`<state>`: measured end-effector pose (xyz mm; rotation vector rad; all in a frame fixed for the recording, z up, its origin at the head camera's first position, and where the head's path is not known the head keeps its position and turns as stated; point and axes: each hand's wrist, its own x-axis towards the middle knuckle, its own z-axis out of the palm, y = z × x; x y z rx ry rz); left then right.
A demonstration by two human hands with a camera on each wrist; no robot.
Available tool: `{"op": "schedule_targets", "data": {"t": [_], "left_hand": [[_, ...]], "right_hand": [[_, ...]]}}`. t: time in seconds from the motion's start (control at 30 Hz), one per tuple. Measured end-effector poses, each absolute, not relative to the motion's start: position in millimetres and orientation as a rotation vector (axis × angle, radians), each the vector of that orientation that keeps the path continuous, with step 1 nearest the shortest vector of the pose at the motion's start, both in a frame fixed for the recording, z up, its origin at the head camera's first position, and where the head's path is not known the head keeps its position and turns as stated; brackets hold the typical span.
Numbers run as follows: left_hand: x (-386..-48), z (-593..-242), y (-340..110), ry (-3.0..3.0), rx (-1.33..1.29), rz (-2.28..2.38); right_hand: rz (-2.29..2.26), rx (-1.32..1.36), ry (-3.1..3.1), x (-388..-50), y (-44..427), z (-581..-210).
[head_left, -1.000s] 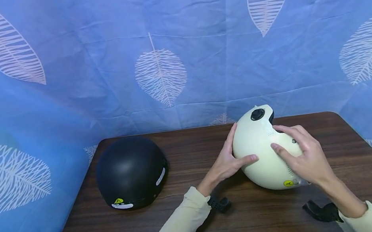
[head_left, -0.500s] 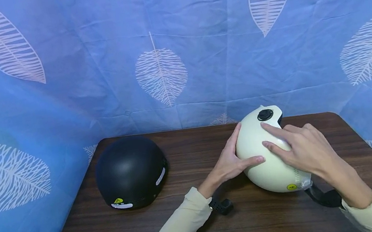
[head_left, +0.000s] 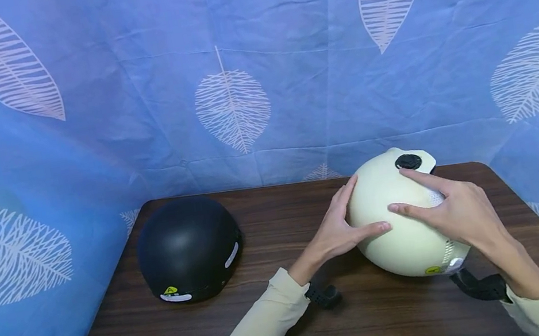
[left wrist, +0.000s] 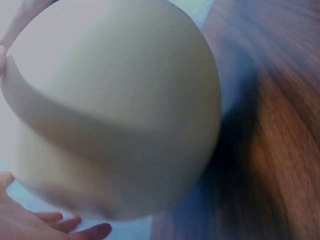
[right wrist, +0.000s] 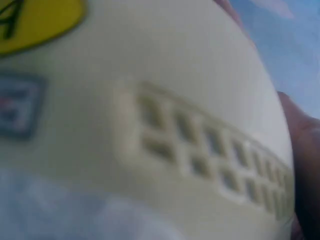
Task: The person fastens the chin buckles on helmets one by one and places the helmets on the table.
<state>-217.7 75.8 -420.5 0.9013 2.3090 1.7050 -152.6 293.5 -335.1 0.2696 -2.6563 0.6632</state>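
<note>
A cream-white helmet [head_left: 379,189] sits over the right side of the table; a black round fitting [head_left: 408,162] is near its far edge. My left hand [head_left: 338,233] lies against its left side, fingers and thumb stretched along the shell. On the right my right hand [head_left: 459,209] rests over it, index finger and thumb extended on the surface; its other fingers are mostly hidden. The left wrist view is filled by the smooth shell [left wrist: 125,100]. Up close in the right wrist view are a yellow "A" sticker [right wrist: 42,22] and a slotted vent [right wrist: 200,145].
A matte black helmet [head_left: 189,246] stands at the left on the dark wooden table [head_left: 275,208]. Behind and at both sides hangs a blue cloth [head_left: 286,101] with white leaf prints. Black camera mounts [head_left: 480,286] hang below the wrists.
The white helmet has shifted and turned to the right, its black fitting moving right. My right hand has moved from the notched rim onto the shell, and my left hand has followed slightly rightward.
</note>
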Motion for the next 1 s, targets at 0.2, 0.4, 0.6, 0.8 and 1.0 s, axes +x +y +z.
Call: {"op": "schedule_targets", "data": {"t": [0.2, 0.4, 0.6, 0.8, 1.0], "left_hand": [[-223.0, -436.2, 73.5, 2.199, 0.865, 1.684], [-224.2, -449.0, 82.6, 2.049, 0.902, 1.676], [-220.2, -445.6, 96.4, 2.009, 0.876, 1.704], [-216.7, -440.3, 106.7, 2.048, 0.850, 1.734], [-213.0, -434.4, 116.2, 2.095, 0.836, 1.764]], "right_hand": [[0.887, 0.084, -2.766, -150.6, 323.8, -332.4], [1.033, -0.002, -2.797, -148.3, 346.5, -332.0], [1.074, -0.011, -2.819, -145.5, 357.9, -334.5], [0.872, 0.093, -2.796, -143.2, 362.8, -337.3], [0.714, 0.094, -2.773, -141.3, 362.6, -334.4]]}}
